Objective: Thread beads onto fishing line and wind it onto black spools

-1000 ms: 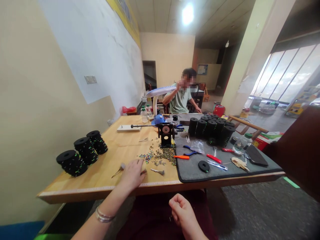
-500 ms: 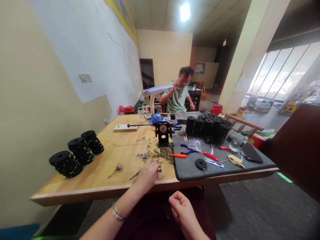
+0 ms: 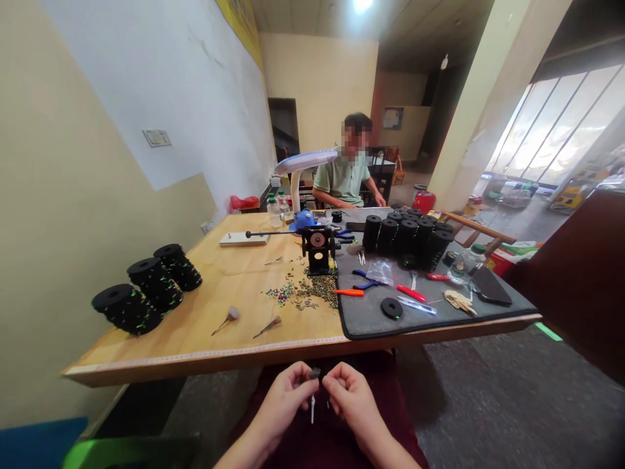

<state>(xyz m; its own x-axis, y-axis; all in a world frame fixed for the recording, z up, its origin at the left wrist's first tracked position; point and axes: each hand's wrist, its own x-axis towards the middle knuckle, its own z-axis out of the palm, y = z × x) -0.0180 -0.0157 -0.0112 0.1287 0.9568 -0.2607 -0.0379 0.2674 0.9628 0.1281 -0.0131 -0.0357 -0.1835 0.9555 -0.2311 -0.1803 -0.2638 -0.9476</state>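
Observation:
Above my lap, in front of the table edge, my left hand pinches a small dark-headed piece. A thin pale stem hangs below those fingers; whether it is part of that piece I cannot tell. My right hand is beside it, thumb and fingertips pressed together near the dark head. What the right fingers hold, if anything, is too small to make out. On the wood ahead lie a grey tufted piece with a thin stem and a similar slender piece.
Loose beads lie before a black cranked device and a blue-based lamp. Black foam spools stand left, more at right. The grey mat holds pliers and tweezers. A person sits opposite.
My left hand has drawn back from the table to my lap, now pinching the dark-headed piece beside my right hand. The person opposite has lowered the hand that was raised near the lamp.

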